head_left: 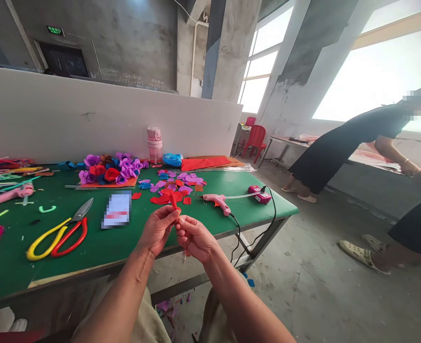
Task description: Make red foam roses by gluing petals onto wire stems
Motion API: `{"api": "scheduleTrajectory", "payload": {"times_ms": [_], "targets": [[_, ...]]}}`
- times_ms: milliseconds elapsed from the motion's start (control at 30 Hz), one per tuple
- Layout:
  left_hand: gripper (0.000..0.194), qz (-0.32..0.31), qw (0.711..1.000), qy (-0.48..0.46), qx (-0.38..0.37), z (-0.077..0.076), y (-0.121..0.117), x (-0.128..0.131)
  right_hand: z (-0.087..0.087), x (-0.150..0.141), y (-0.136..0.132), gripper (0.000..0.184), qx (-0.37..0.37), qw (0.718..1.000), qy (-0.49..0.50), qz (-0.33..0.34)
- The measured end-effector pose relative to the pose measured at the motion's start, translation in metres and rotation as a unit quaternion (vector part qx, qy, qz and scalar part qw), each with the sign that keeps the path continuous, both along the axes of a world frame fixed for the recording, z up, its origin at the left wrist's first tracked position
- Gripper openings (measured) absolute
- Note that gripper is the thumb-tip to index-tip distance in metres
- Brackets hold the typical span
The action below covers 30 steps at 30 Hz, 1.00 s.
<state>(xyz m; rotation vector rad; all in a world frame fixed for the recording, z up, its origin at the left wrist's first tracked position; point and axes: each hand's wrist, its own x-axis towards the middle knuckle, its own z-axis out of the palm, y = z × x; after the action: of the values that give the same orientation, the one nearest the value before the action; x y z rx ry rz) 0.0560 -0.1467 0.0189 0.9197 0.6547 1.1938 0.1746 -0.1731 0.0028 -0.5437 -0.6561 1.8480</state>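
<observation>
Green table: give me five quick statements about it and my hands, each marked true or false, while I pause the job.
1. The left hand and right hand meet at a small red piece. True.
2. Both handles of the scissors are red. False: one is yellow, the other red.
3. A pink glue gun lies to the right of both hands on the green table. True.
4. The pink bottle lies on its side. False: it stands upright.
5. The bunch of purple, red and blue flowers is to the right of the bottle. False: it is to the left.
</observation>
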Motion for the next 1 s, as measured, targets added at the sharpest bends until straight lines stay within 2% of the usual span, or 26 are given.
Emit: {"api": "scheduleTrajectory", "payload": {"times_ms": [67,167,200,367,600,733,900,1000], "targets": [[0.017,0.02,1.0,0.02,0.01,0.0,0.0,0.0,0.001,0.003,0.001,0.023,0.031,0.996,-0.064,-0.059],[0.016,0.043,0.995,0.076,0.039,0.0,0.001,-0.001,0.005,0.01,0.006,0.031,0.066,0.974,-0.164,-0.145],[0.016,0.034,0.994,0.094,0.045,0.0,0.0,-0.002,0.007,0.012,0.009,0.034,0.079,0.969,-0.183,-0.142],[0.015,-0.056,0.987,0.14,0.047,0.001,-0.004,-0.004,0.017,0.021,0.018,0.035,0.138,0.97,-0.196,-0.033],[0.017,-0.087,0.989,0.122,0.015,0.003,-0.006,-0.004,0.027,0.029,0.018,0.024,0.15,0.97,-0.191,0.001],[0.017,-0.09,0.988,0.122,0.004,0.003,-0.006,-0.003,0.029,0.031,0.018,0.025,0.162,0.965,-0.201,-0.04],[0.016,-0.085,0.989,0.125,0.0,0.003,-0.005,-0.003,0.029,0.029,0.018,0.025,0.187,0.936,-0.27,-0.126],[0.016,-0.067,0.989,0.128,0.007,0.003,-0.005,-0.002,0.028,0.029,0.018,0.025,0.183,0.926,-0.29,-0.156]]}}
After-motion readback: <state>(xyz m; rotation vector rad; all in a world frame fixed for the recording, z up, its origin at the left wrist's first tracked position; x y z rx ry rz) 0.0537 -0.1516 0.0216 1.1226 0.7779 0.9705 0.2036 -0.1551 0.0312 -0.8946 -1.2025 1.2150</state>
